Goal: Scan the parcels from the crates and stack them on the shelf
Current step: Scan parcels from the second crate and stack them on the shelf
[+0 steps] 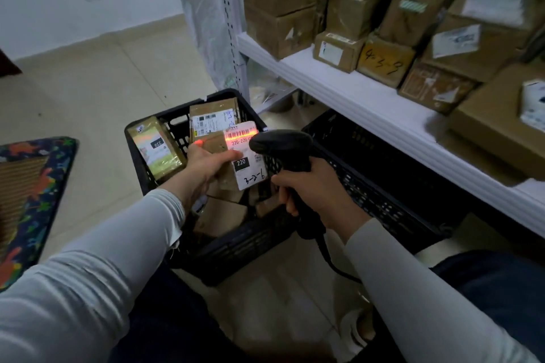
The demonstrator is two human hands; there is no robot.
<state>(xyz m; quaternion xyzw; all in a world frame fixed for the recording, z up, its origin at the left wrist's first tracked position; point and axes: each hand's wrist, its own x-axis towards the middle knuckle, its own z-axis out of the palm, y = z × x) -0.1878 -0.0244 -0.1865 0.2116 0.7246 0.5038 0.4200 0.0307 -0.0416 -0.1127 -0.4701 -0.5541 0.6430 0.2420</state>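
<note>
Parcel (240, 162) is showing a white label (250, 178), barcode (239, 136) glowing red. Left grip (203, 165) is clasping it; right grip (312, 188) is clasping scanner (280, 144). Crate (236, 244) is holding more parcels (156, 147).

The parcel (214, 142) is made of matt brown cardboard, with a smooth white paper label (250, 177) stuck on. The crate (250, 239) is moulded in black latticed plastic, and the scanner (280, 144) is cased in matt black plastic. The shelf (339, 88) is finished smooth white. The floor (103, 82) is laid with pale, smooth tiles.

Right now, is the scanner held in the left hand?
No, the right hand grips the scanner while the left hand holds the parcel under its red light.
</note>
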